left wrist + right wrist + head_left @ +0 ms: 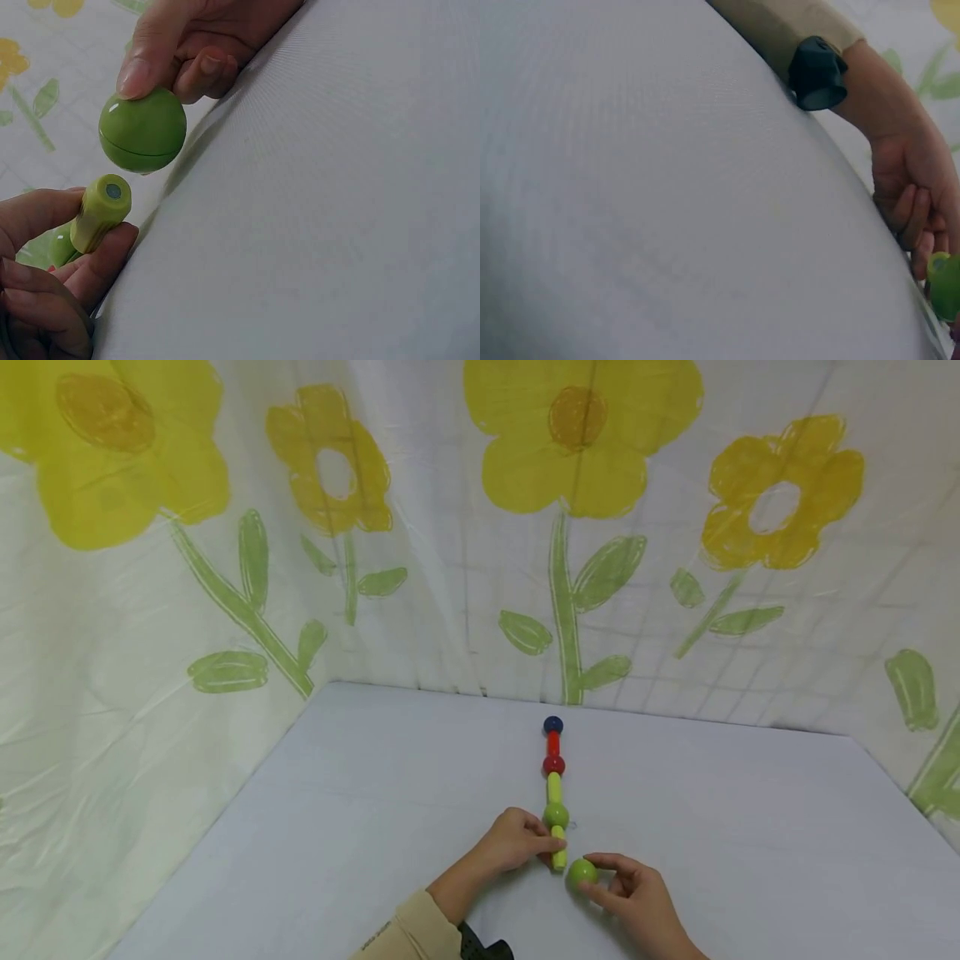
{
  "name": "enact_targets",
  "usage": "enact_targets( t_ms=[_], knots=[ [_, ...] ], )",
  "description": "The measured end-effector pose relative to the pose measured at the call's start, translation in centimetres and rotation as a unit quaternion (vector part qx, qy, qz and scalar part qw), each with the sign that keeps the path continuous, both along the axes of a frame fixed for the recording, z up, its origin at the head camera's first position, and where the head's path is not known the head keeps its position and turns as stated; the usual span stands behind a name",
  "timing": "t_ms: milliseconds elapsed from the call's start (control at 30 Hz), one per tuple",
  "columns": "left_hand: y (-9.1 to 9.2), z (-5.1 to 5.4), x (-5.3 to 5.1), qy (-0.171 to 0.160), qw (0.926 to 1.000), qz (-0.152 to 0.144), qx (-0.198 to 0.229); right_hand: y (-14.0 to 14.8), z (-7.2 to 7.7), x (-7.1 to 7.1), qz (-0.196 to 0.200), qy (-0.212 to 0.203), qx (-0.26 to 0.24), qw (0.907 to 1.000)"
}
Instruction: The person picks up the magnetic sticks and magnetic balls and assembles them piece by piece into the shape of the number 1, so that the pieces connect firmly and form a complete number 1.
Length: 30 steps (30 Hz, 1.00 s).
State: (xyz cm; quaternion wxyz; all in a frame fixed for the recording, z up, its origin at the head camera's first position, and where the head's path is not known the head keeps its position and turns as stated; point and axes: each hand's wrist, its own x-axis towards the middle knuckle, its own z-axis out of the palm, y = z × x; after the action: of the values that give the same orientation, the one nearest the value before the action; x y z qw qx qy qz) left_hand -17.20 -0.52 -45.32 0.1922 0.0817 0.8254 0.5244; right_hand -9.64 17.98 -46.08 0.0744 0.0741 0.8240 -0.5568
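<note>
A chain of balls and rods lies on the white table, running away from me: a dark blue ball (552, 724), a red rod (553, 743), a red ball (553, 765), a yellow-green rod (554, 788), a green ball (556, 815) and a nearer yellow-green rod (558, 858). My left hand (516, 841) pinches that nearer rod between thumb and finger; its grey round end insert shows in the left wrist view. Between thumb and fingers my right hand (637, 893) holds a loose green ball (142, 131), close to the rod's end but apart from it.
The white tabletop (360, 777) stretches around the chain, meeting a white curtain (435, 610) printed with yellow flowers at its back edge. A dark band (817, 75) sits on the left wrist below a beige sleeve (412, 931).
</note>
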Motion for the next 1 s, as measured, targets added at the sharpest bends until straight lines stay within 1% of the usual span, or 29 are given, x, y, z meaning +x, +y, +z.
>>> enact_targets(
  t_ms=[167, 300, 433, 500, 733, 1000],
  knots=[
    [0.0, 0.0, 0.0, 0.000, 1.0000, -0.001, 0.001, -0.7, 0.1, 0.3, 0.007, 0.002, 0.007, 0.9999],
    [0.0, 0.0, 0.0, -0.004, 1.0000, 0.000, 0.002, -1.0, -0.1, 0.5, 0.016, 0.027, 0.022, 0.9993],
    [0.0, 0.1, 0.0, -0.004, 1.0000, 0.000, 0.002, -1.4, -0.2, 0.6, 0.014, 0.042, 0.031, 0.9985],
    [-0.1, 0.1, 0.0, -0.002, 1.0000, 0.000, 0.002, -1.6, -0.2, 0.7, 0.015, 0.042, 0.029, 0.9986],
    [-0.2, 0.1, 0.1, -0.005, 0.9999, -0.004, 0.012, -2.2, -0.3, 0.9, 0.018, 0.069, 0.023, 0.9972],
    [-0.1, 0.1, 0.1, -0.010, 0.9998, -0.004, 0.016, -2.4, -0.7, 0.8, 0.015, 0.076, 0.025, 0.9967]
  ],
)
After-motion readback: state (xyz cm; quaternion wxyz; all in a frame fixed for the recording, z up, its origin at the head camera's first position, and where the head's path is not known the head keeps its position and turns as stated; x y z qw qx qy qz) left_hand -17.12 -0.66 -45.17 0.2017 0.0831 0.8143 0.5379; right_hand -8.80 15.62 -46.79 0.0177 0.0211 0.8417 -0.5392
